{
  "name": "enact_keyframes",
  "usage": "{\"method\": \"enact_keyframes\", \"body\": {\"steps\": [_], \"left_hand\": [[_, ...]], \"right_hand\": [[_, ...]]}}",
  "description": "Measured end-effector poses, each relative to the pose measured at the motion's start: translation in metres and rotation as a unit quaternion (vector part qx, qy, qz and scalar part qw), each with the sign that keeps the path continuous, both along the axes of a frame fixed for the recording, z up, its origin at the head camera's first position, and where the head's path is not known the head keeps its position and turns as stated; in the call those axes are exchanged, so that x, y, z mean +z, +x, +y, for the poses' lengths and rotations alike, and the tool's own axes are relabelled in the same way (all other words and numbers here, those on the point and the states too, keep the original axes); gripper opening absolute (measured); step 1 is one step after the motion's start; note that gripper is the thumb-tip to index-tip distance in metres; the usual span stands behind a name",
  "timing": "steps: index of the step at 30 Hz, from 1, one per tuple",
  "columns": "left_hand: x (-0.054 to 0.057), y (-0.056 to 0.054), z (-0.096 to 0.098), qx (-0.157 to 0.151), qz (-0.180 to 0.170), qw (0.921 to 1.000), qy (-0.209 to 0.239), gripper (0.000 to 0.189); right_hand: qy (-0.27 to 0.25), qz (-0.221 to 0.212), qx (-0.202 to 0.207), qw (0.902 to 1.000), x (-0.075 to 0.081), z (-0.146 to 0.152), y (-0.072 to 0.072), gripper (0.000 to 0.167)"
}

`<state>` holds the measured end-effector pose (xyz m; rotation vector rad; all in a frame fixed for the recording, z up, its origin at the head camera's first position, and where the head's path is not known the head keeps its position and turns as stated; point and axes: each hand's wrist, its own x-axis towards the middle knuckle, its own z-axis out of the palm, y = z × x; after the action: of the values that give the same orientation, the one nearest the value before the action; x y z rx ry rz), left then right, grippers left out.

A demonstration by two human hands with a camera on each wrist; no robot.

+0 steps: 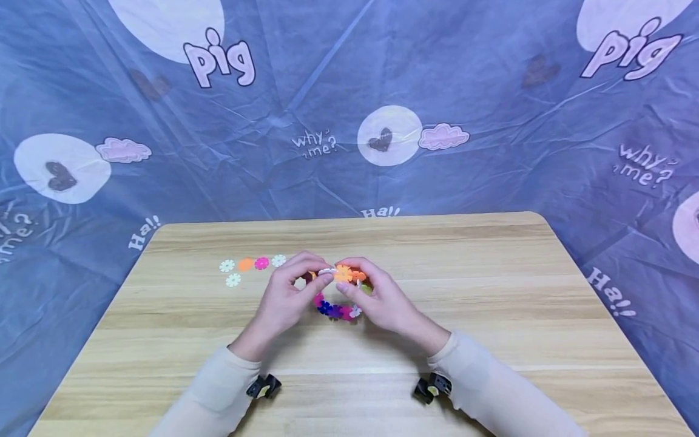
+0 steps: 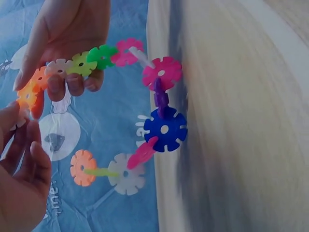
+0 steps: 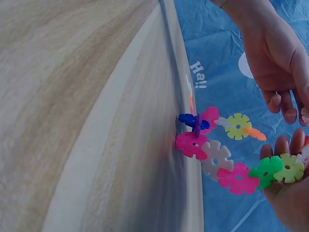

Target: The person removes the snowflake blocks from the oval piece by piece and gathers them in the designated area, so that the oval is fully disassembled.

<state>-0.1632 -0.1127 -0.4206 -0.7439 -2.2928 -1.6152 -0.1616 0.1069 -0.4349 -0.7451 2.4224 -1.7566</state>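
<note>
A chain of slotted snowflake discs in several colours hangs in a loop between the two hands. My right hand pinches an orange disc at one end, and the white, yellow and green discs beside it lie along its fingers. Between thumb and fingers, my left hand grips a white disc edge-on against that orange disc. Whether the two are slotted together, I cannot tell. The chain's other end, with another orange disc, hangs unheld in the left wrist view. Fingers partly cover the pinched discs.
Loose discs lie on the wooden table left of my left hand: an orange disc, a pink disc and white discs. A blue printed cloth hangs behind the table's far edge.
</note>
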Motion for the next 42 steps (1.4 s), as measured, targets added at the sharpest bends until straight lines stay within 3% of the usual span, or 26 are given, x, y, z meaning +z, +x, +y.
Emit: {"method": "enact_keyframes", "body": {"steps": [13, 20, 25, 29, 33, 37, 42], "left_hand": [[-0.007, 0.0, 0.01, 0.049, 0.071, 0.9957, 0.035, 0.007], [-0.008, 0.001, 0.018, 0.084, 0.118, 0.9894, -0.006, 0.008], [-0.008, 0.001, 0.02, 0.098, 0.13, 0.9861, -0.035, 0.007], [-0.005, 0.002, 0.018, 0.088, 0.097, 0.9908, -0.032, 0.005], [-0.002, 0.003, 0.011, 0.075, 0.024, 0.9969, -0.006, 0.003], [0.001, 0.004, 0.001, 0.081, -0.027, 0.9963, 0.012, 0.006], [0.002, 0.003, -0.011, 0.103, -0.051, 0.9934, 0.002, 0.009]], "right_hand": [[0.008, 0.003, -0.005, 0.9999, -0.001, -0.006, -0.001, 0.038], [0.003, 0.007, -0.007, 0.9999, -0.001, -0.007, 0.0, 0.036], [-0.002, 0.009, -0.003, 1.0, 0.0, -0.007, 0.0, 0.036], [-0.003, 0.009, -0.006, 0.9999, 0.0, -0.007, -0.001, 0.037], [0.001, 0.006, -0.012, 0.9999, 0.001, -0.006, -0.001, 0.038], [0.009, -0.001, -0.012, 0.9999, 0.001, -0.006, -0.001, 0.039], [0.013, 0.002, -0.014, 0.9998, 0.002, -0.006, 0.0, 0.04]]}}
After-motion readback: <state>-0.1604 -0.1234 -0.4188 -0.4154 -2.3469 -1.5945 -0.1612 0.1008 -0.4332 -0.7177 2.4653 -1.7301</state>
